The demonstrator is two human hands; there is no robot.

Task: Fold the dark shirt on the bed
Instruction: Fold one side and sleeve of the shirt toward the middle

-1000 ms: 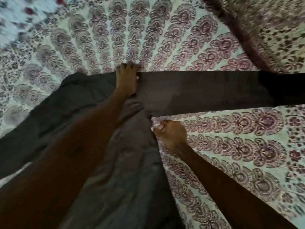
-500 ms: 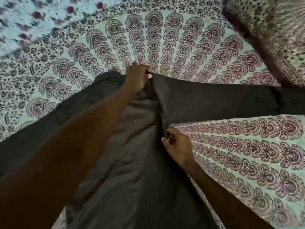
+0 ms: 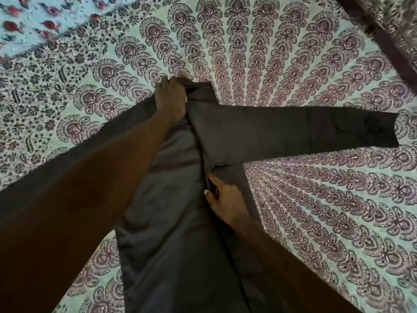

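The dark shirt (image 3: 171,222) lies lengthwise on the patterned bed sheet (image 3: 316,211), its body running from the near edge toward the middle. One long sleeve (image 3: 316,129) stretches out to the right. My left hand (image 3: 171,98) grips the shirt's far end at the shoulder, fingers closed on the cloth. My right hand (image 3: 222,197) pinches the right side seam below the armpit, where the side panel is folded inward over the body. My left forearm covers the shirt's left part.
The sheet with its purple fan print covers the whole bed. A second patterned cloth with a dark border (image 3: 383,30) lies at the far right corner. A floral fabric (image 3: 33,26) shows at the far left.
Both hands have drawn the shirt's right side in toward its middle. The sleeve, which ran level to the right, now angles off a narrower body. The view has shifted forward.
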